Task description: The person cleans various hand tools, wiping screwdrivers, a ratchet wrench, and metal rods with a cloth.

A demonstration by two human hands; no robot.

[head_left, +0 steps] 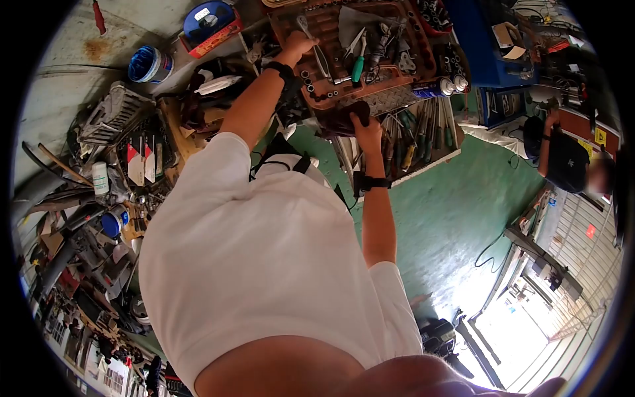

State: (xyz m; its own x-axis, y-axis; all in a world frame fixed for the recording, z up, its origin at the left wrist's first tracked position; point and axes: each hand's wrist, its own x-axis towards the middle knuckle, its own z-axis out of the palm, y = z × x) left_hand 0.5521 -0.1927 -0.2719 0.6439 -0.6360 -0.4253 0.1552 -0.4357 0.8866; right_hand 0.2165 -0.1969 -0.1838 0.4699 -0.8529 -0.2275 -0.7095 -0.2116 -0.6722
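Note:
My left hand [299, 45] is closed round a silver ratchet wrench [322, 63], held over the orange-brown socket tray [316, 99]. The wrench's rounded head sticks out above my fingers. My right hand [368, 131] grips a dark cloth [345, 122] at the tray's near edge. In the tray lie green-handled pliers [358, 67], several sockets [306, 81] along its edge, and a heap of other metal tools. Below it on the right, several screwdrivers [410, 142] fill an open drawer.
Spray cans [442, 87] lie right of the tray. A blue cabinet [476, 40] stands beyond them. Another person [562, 155] works at the far right. On the left are a blue bucket [151, 65], a grey crate [112, 116] and cluttered shelves. Green floor [456, 192] stretches to the right.

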